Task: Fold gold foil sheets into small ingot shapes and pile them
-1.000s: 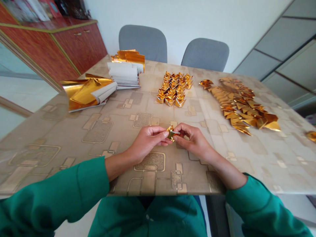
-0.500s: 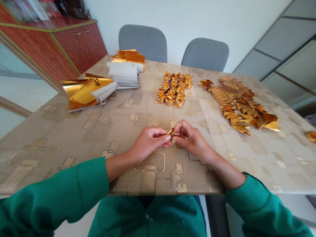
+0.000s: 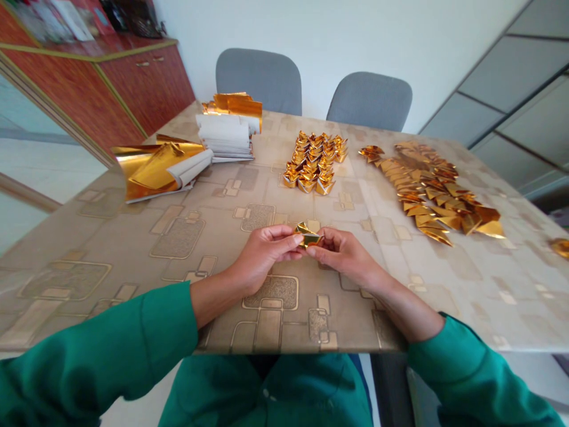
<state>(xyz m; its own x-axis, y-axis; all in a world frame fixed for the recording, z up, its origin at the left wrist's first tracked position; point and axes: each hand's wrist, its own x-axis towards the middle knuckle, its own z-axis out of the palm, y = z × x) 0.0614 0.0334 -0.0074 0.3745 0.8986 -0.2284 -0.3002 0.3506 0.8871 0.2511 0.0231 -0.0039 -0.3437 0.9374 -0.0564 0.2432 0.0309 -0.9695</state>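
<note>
Both left hand and right hand pinching folded gold foil

The left hand and the right hand cover part of the little gold foil fold, so its whole shape is hidden. Another gold piece is cut off at the right edge and looks blurry. The things on top of the red wooden cabinet are cut off at the top and too blurry to tell.

Two grey chairs, red wooden sideboard, patterned beige tabletop, white wall
</note>
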